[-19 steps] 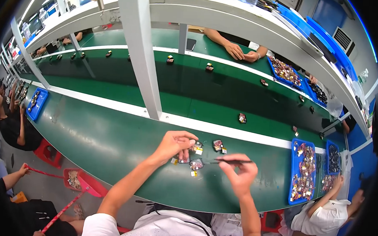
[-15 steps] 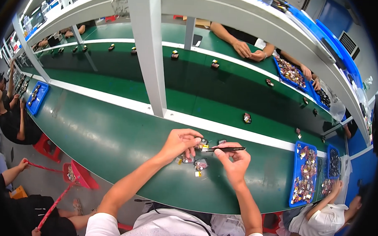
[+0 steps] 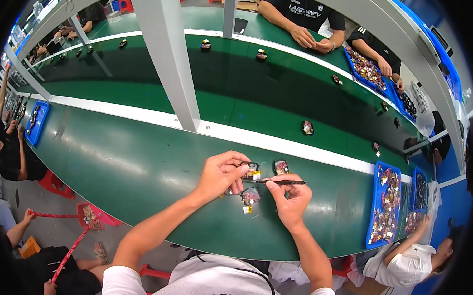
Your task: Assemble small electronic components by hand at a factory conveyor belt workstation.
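My left hand pinches a small black-cased electronic unit with a yellow-and-white battery piece on it. Closed around slim black tweezers, my right hand brings their tip to the lower edge of that unit. Just below, another unit lies on the green bench, its yellow-and-white battery hanging out toward me. A further unit rests beyond my right hand. Part of one more sits under my left fingers, mostly hidden.
A white post and rail stand between the bench and the green conveyor belt, which carries spaced-out units. At right are a blue tray full of small parts and a smaller blue tray. Co-workers sit across and at both sides.
My view has tipped forward, showing more of the people opposite. The tweezers' tip has shifted slightly lower along the held unit, and my right hand has uncovered the unit beyond it.
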Demonstrator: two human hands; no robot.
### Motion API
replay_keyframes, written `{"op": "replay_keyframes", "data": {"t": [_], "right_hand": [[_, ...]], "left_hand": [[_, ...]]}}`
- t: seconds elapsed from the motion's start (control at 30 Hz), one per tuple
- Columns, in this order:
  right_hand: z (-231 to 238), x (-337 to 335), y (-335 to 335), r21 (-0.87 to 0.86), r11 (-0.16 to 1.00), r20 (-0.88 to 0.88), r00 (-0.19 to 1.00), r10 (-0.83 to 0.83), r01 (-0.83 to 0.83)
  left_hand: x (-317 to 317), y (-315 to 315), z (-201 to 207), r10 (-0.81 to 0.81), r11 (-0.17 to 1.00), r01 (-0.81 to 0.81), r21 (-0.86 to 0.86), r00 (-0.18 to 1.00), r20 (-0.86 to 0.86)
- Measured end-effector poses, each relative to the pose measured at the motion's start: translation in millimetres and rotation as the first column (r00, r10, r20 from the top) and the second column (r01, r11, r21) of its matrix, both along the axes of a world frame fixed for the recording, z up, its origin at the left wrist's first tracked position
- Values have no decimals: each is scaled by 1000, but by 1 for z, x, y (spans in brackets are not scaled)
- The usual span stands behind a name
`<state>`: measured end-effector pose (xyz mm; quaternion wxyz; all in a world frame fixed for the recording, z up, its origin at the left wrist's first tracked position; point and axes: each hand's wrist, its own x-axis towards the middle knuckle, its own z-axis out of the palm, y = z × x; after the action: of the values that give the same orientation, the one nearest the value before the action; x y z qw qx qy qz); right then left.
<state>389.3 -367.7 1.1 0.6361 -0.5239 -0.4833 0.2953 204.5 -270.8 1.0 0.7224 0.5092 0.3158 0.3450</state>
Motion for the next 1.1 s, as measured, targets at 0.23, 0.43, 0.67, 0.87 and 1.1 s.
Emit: {"op": "replay_keyframes", "data": {"t": [0.23,0.43,0.67,0.87,1.1], "right_hand": [[1,-1,-5,-35,999,106,994,8,-4],[-1,-4,-3,-68,997,90,996,-26,32],[1,-9,-3,-85,994,34,997,-72,75],[3,-8,-5,-154,988,11,1000,-20,21],[1,-6,-3,-198,980,-95,995,-2,-17]], "left_hand": [[2,-11,-2,22,1000,-22,21,1000,-7],[3,-17,-2,44,996,-40,79,998,-42],[3,-19,-1,75,993,-72,91,997,-35],[2,-22,0,67,996,-66,54,998,-15],[3,-26,-1,80,986,-75,149,996,-27]]}}
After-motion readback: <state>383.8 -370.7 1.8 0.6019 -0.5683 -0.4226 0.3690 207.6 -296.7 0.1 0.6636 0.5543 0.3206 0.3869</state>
